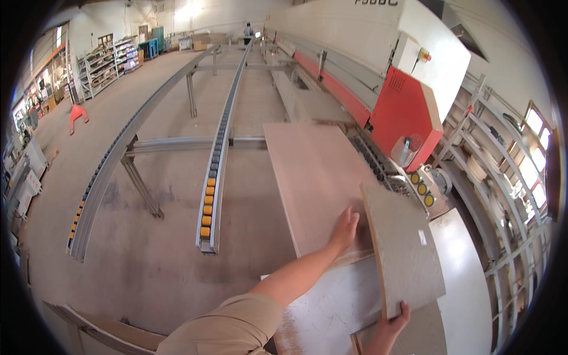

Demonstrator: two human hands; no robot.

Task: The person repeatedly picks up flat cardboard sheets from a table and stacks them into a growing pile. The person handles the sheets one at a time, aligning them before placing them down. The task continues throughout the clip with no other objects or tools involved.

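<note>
A grey wood-grain panel (405,251) with a small white label is held tilted at the right. My right hand (395,322) grips its lower edge, thumb on the upper face and the other fingers hidden beneath. My left hand (344,229) is stretched forward beside the panel's left edge, its fingers extended over a larger pinkish-brown board (316,177); whether it touches the board is unclear. That board lies flat on the machine's infeed side. Below the grey panel is a pale, scuffed work surface (331,302), and another grey panel (423,331) lies under my right hand.
Ahead on the right stands a long white and red machine (405,112) with yellow-capped rollers (421,188) at its end. Two roller rails (216,171) on metal legs run into the distance at left. Racks with stored strips (485,160) line the right wall. A red pallet jack (77,115) stands far left.
</note>
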